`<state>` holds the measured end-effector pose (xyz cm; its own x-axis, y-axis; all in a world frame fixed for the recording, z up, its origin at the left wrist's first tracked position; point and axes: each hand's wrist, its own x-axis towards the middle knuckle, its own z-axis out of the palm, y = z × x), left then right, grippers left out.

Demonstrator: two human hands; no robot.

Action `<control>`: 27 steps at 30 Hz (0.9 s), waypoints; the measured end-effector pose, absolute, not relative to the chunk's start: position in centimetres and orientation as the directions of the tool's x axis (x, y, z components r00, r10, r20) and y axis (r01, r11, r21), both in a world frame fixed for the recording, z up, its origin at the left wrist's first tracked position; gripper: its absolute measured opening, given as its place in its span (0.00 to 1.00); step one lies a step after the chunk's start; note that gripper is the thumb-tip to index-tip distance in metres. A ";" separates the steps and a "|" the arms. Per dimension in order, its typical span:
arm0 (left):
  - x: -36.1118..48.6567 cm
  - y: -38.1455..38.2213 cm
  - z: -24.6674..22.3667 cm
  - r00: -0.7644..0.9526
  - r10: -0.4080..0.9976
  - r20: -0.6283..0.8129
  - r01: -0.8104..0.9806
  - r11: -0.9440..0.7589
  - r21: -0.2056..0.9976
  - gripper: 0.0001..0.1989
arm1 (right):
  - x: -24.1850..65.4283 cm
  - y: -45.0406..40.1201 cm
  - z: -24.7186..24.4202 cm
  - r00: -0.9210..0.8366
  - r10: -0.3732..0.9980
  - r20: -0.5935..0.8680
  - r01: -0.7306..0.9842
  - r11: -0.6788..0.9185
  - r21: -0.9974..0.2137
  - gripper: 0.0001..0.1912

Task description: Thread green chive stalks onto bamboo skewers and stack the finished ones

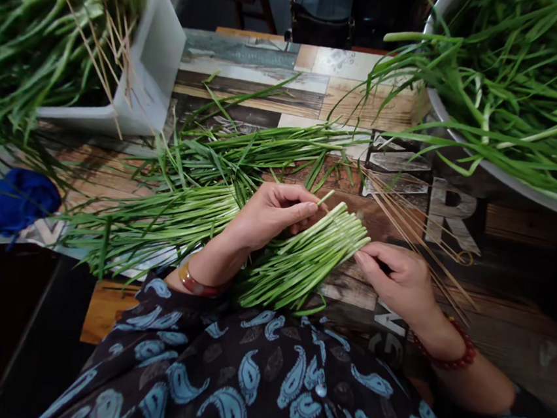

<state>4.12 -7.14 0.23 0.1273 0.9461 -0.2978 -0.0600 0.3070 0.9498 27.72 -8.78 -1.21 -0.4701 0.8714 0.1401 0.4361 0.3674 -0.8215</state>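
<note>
In the middle, a flat row of green chives (pixel 303 257) lies slanted, its pale cut ends side by side at the upper right. My left hand (pixel 271 215) is closed at the row's upper left end, pinching a single chive stalk (pixel 326 197) between thumb and fingers. At the opposite end of the row, my right hand (pixel 400 276) is closed in a pinch against the edge chives; whether a stick lies inside its fingers is hidden. Left of my left wrist lies another chive bundle (pixel 179 216). Loose chives (pixel 275 143) are spread behind both hands.
Several thin bamboo skewers (pixel 418 242) lie on the wood-patterned table (pixel 367 102) to the right. A white plastic bin (pixel 157 59) at the left overflows with greens and sticks. A large metal basin (pixel 436 106) of chives stands at the right. A blue glove (pixel 18 200) lies far left.
</note>
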 end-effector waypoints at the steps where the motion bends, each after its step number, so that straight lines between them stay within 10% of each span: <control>1: 4.1 -7.1 0.2 0.127 0.947 -0.295 -0.057 0.304 0.951 0.13 | 27.7 -8.8 -1.2 -0.472 0.872 0.131 0.442 0.362 -0.821 0.11; 27: 4.1 -6.9 0.8 0.227 0.958 -0.177 0.140 0.148 0.979 0.10 | 27.8 -8.3 -1.6 -0.530 0.819 0.221 0.394 0.469 -0.791 0.10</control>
